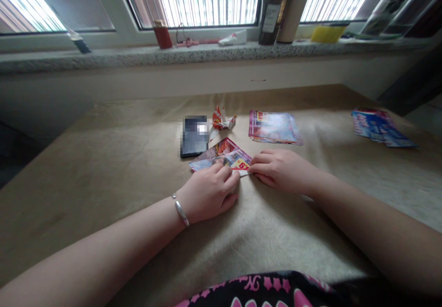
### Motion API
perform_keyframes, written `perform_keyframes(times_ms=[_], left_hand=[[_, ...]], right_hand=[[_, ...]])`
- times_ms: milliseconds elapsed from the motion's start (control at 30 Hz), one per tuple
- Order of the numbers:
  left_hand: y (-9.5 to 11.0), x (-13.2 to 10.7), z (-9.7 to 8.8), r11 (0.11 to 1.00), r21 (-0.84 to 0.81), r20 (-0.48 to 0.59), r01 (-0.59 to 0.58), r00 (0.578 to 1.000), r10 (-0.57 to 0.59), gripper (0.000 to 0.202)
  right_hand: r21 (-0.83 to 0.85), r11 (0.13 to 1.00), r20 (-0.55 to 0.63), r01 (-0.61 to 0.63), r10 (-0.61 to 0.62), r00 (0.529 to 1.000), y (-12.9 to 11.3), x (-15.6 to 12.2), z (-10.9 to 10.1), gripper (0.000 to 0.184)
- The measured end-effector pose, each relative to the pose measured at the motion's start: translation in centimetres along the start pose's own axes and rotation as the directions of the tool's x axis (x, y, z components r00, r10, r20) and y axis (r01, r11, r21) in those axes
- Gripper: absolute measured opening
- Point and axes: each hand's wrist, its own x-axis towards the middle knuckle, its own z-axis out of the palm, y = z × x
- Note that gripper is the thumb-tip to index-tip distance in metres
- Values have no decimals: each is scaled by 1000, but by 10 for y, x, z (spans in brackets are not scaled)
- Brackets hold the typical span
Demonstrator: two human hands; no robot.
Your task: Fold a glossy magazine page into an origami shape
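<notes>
Glossy printed paper sits mid-frame, kinda triangular. Left hand has curled fingers holding its bottom edge, right hand is pinching the right corner. Pointy crumpled scrap just above, flat slick leaflets right of that, dull tan tabletop.

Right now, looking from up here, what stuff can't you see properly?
- Paper: head view, near edge partly covered by the left hand and right hand.
- Black device: head view, its screen is blurred into blocks.
- Jar label: head view, writing too small.
- Black cloth: head view, cut off by the bottom edge.
</notes>
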Motion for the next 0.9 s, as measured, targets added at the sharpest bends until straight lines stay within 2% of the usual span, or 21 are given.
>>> perform_keyframes(times_ms=[167, 467, 700, 833, 900], left_hand=[[0, 0, 1, 1000, -4, -2, -9, 1000, 9, 38], [-1, -1, 0, 1000, 5, 16, -13, 1000, 13, 31], [-3, 2, 5, 999, -52, -27, -11, 1000, 10, 42], [-10, 3, 3, 994, -107, -26, 14, 1000, -16, 38], [-17, 3, 0, 990, -141, -8, -17, 1000, 16, 31]], right_hand=[[30, 999, -9, 34, -34, 999, -2, 1, 1, 24], [49, 999, -36, 21, -19, 999, -4, 2, 5, 22], [69, 997, -73, -27, 32, 997, -7, 4, 4, 21], [14, 999, -56, -33, 34, 998, -8, 4, 2, 21], [5, 999, -51, -33, 34, 998, -8, 4, 2, 21]])
